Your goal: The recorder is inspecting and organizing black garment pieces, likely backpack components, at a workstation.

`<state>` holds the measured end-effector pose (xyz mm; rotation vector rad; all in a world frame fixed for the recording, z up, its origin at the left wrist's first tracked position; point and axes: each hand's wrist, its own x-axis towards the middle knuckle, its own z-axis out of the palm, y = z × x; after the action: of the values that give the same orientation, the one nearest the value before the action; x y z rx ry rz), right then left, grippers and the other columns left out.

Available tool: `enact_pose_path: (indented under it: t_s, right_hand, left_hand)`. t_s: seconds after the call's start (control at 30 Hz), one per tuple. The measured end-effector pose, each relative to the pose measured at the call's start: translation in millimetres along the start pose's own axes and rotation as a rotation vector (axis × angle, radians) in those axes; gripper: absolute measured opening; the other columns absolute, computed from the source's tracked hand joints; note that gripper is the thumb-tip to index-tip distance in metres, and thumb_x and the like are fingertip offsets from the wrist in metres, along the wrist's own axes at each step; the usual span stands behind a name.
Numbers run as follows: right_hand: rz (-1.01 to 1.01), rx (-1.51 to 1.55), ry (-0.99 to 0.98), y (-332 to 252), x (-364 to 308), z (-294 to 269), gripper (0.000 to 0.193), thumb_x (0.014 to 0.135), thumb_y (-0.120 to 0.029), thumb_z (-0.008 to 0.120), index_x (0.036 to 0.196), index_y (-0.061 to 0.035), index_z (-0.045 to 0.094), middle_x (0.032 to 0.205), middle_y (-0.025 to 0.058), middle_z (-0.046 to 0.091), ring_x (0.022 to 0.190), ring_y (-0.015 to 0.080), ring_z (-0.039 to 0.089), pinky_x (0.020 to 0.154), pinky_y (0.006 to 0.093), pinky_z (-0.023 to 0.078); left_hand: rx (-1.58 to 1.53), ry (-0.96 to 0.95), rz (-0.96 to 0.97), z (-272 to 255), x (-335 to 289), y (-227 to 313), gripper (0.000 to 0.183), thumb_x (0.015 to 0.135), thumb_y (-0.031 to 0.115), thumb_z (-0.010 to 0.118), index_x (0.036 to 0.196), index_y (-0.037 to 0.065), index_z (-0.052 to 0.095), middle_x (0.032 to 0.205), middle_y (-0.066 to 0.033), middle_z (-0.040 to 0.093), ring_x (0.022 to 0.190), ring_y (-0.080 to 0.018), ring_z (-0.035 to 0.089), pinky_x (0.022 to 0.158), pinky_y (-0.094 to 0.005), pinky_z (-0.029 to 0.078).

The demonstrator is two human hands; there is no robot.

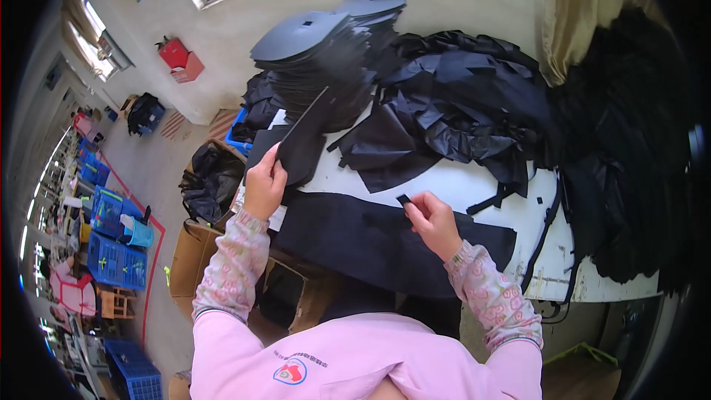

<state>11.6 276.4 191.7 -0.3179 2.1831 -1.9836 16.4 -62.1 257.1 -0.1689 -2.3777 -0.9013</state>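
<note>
**Left hand (265, 184) and right hand (434, 224) both occupied**

The left hand grasps a thin, flat black panel (307, 127) by its near edge, thumb on one side, with the panel tilted up and reaching away from the person. The right hand pinches a small rectangular black tab (404, 199) between thumb and fingertips, above a long black fabric piece (333, 231) spread along the near edge of a white, smooth-topped surface (335, 170). The tab and the panel are well apart.

Beyond the left hand rises a tall stack of flat grey-black sheets (300, 35), the top one marked by a small dark square. To its right lies a loose heap of creased black fabric (474, 89). Farther right, a large mass of black cloth (622, 148) hangs over the surface's edge, near a narrow black strip (543, 241). Left of the surface stand an open brown cardboard box (194, 259) and a shiny black bag (207, 189).
</note>
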Motion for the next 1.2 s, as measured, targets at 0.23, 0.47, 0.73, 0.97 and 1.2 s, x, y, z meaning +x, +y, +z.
enact_pose_path:
  t_s: [0.23, 0.47, 0.73, 0.97, 1.2]
  right_hand:
    - [-0.129, 0.000, 0.126, -9, 19, 4, 0.013, 0.089, -0.012, 0.067, 0.088, -0.0004, 0.062, 0.067, 0.0035, 0.061, 0.057, 0.0083, 0.054, 0.054, 0.0254, 0.043]
    - [-0.075, -0.060, 0.150, 9, 8, -10, 0.016, 0.086, -0.013, 0.069, 0.087, 0.0010, 0.062, 0.070, 0.0083, 0.066, 0.058, 0.0140, 0.059, 0.056, 0.0289, 0.047]
    - [-0.204, -0.148, 0.225, 11, -1, -17, 0.014, 0.084, -0.013, 0.070, 0.088, -0.0003, 0.065, 0.073, 0.0121, 0.066, 0.059, 0.0176, 0.061, 0.057, 0.0304, 0.048]
    - [-0.271, 0.124, -0.090, 33, 5, -31, 0.015, 0.086, -0.011, 0.070, 0.098, -0.0033, 0.070, 0.092, 0.0071, 0.062, 0.083, 0.0161, 0.060, 0.072, 0.0289, 0.048]
    - [-0.028, 0.440, -0.433, 17, -2, -41, 0.032, 0.103, -0.034, 0.052, 0.102, -0.0046, 0.065, 0.093, -0.0001, 0.055, 0.081, 0.0083, 0.051, 0.074, 0.0231, 0.042]
  left_hand:
    - [-0.247, -0.391, 0.002, 12, -35, 94, 0.039, 0.090, -0.003, 0.051, 0.128, -0.002, 0.058, 0.081, -0.0136, 0.066, 0.066, -0.0141, 0.062, 0.063, -0.0267, 0.049]
    - [-0.278, -0.420, 0.148, 22, -47, 109, 0.044, 0.085, -0.007, 0.050, 0.128, 0.000, 0.059, 0.086, -0.0175, 0.067, 0.069, -0.0226, 0.067, 0.066, -0.0286, 0.052]
    - [-0.257, -0.613, 0.182, 21, -45, 117, 0.052, 0.079, -0.009, 0.054, 0.129, 0.002, 0.060, 0.075, -0.0108, 0.059, 0.058, -0.0180, 0.056, 0.059, -0.0261, 0.047]
    - [-0.583, -0.943, 0.206, 43, -33, 115, 0.048, 0.084, 0.010, 0.075, 0.129, 0.004, 0.060, 0.103, -0.0115, 0.062, 0.092, -0.0232, 0.062, 0.087, -0.0329, 0.050]
    - [-0.396, -0.458, 0.166, 116, -54, 118, 0.022, 0.079, 0.008, 0.076, 0.095, 0.003, 0.062, 0.095, -0.0096, 0.059, 0.081, -0.0265, 0.063, 0.074, -0.0336, 0.051]
